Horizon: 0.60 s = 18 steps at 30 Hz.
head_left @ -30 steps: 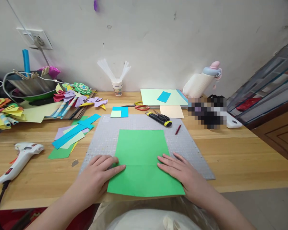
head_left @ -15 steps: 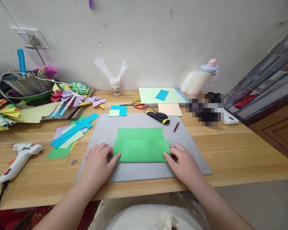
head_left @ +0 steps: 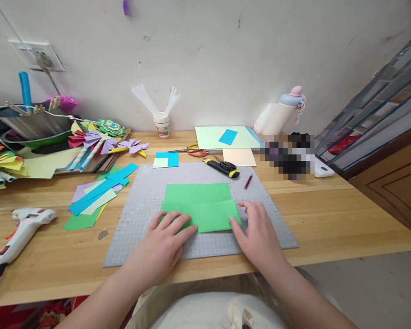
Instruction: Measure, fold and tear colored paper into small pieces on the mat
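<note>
The left hand (head_left: 164, 237) lies palm down across the near left corner of the green paper (head_left: 198, 196), fingers loosely spread on top and thumb pointing along the near edge; it is open, pressing rather than gripping. The right hand (head_left: 260, 230) sets its thumb on the near right corner, with the fingers bent beside the right edge and a wide gap between thumb and forefinger; whether a fingertip is tucked beneath the paper, I cannot tell. The paper is on the gridded cutting mat (head_left: 212, 244), its near edge well inside the mat's near edge, and the mat reaches toward the near edge of the wooden table (head_left: 345, 224).

Half a second ago each hand was at a side edge, and a plain step crossed the paper where the upper layer stopped short; now the left hand has moved inward onto the paper and that step has faded to a faint line. Near the table's far edge, the paper cup (head_left: 162, 119) bears a coloured print, too small to read
</note>
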{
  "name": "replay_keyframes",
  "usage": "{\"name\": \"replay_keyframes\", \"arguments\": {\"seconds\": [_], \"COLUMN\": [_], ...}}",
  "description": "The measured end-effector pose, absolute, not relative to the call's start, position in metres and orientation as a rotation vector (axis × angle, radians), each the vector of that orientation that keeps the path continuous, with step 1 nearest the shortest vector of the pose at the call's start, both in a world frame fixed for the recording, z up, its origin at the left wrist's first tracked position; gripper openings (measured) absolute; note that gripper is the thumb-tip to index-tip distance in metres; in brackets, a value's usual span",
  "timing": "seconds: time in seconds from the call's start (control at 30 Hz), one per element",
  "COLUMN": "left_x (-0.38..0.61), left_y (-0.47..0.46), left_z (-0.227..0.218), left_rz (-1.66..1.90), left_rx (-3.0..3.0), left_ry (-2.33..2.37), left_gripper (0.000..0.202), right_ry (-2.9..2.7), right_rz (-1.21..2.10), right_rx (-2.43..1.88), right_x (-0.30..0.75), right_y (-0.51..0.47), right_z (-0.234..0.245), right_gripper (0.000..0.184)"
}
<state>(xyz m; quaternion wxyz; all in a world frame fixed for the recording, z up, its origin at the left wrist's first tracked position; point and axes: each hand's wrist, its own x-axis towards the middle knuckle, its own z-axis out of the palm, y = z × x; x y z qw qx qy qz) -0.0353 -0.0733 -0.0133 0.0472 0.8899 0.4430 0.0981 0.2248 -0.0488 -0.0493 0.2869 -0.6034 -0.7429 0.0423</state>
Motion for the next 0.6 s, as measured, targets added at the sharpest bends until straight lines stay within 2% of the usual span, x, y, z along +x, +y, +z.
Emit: {"name": "replay_keyframes", "arguments": {"seconds": [0.07,0.27,0.6], "left_x": [-0.035,-0.034,-0.035], "left_y": [-0.073,-0.073,-0.073], "left_z": [-0.014,-0.016,-0.018], "left_rz": [0.287,0.284,0.331], "left_rx": [2.697,2.641,2.648], "left_ry": [1.349,1.349,1.369], "left_gripper": [0.047,0.045,0.044], "right_ry": [-2.001,-2.385,-2.468], "right_rz": [0.038,0.092,0.078], "right_rx": [-1.500,-1.250,-1.349], "right_x": [0.215,0.177,0.169], "right_y": [-0.059,-0.090,-0.097], "right_z": [-0.044,-0.033,-0.045], "right_gripper": [0.029,0.037,0.045]}}
